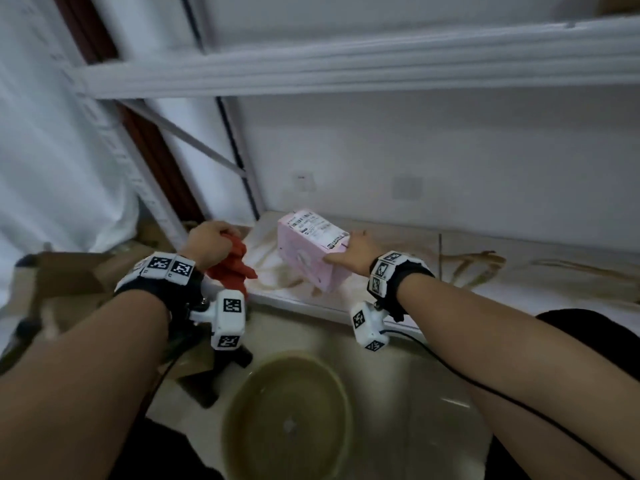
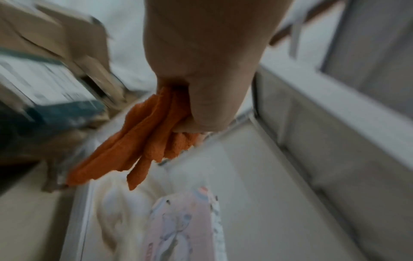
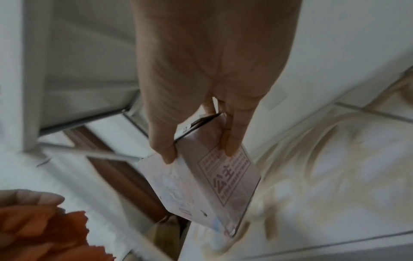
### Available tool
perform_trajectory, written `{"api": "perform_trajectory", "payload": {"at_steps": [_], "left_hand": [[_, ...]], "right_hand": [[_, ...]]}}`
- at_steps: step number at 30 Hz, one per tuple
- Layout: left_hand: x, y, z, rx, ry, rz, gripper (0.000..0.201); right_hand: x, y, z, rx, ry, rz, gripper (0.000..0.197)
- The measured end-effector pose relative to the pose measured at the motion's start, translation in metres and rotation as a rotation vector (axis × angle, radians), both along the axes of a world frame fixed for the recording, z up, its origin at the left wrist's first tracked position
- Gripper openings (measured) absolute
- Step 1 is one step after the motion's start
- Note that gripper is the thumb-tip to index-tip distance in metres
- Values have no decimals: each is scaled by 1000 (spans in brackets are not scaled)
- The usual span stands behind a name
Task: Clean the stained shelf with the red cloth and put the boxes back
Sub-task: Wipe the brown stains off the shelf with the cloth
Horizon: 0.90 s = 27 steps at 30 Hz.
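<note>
Gripping the bunched red cloth [image 1: 232, 268], the left hand [image 1: 207, 242] hung at nine o'clock beside the shelf's [image 1: 519, 292] corner. Right of it, the right hand [image 1: 356, 252] pinched a tilted pink box [image 1: 308, 251] above brown-streaked white boards. At six o'clock a basin [image 1: 287, 417] sat on the pale floor [image 1: 433, 393].

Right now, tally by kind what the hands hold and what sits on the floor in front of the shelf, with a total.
Pink box: 1, gripped by the right hand above the stained shelf
Red cloth: 1, bunched in the left hand
Basin: 1, on the floor
Brown cardboard: 1 pile, at left, too blurred to split
Total: 4
</note>
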<state>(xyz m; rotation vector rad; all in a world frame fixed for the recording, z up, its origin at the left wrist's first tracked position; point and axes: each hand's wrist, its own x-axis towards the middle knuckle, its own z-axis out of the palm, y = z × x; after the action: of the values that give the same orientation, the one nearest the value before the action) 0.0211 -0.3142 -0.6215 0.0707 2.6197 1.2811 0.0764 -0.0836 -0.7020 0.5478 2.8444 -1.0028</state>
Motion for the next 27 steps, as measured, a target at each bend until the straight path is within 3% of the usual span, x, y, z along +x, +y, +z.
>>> {"api": "perform_trajectory", "payload": {"at_steps": [4, 10, 15, 27], "left_hand": [[-11, -96, 4, 160, 27, 219, 30], [-22, -199, -32, 476, 15, 519, 35], [-37, -236, -62, 598, 70, 645, 41], [-44, -268, -65, 526, 55, 684, 46]], "right_hand": [[-46, -95, -2, -11, 6, 85, 83], [-91, -198, -16, -68, 11, 244, 82], [-119, -247, -18, -41, 81, 319, 84], [-141, -306, -23, 62, 79, 428, 92]]}}
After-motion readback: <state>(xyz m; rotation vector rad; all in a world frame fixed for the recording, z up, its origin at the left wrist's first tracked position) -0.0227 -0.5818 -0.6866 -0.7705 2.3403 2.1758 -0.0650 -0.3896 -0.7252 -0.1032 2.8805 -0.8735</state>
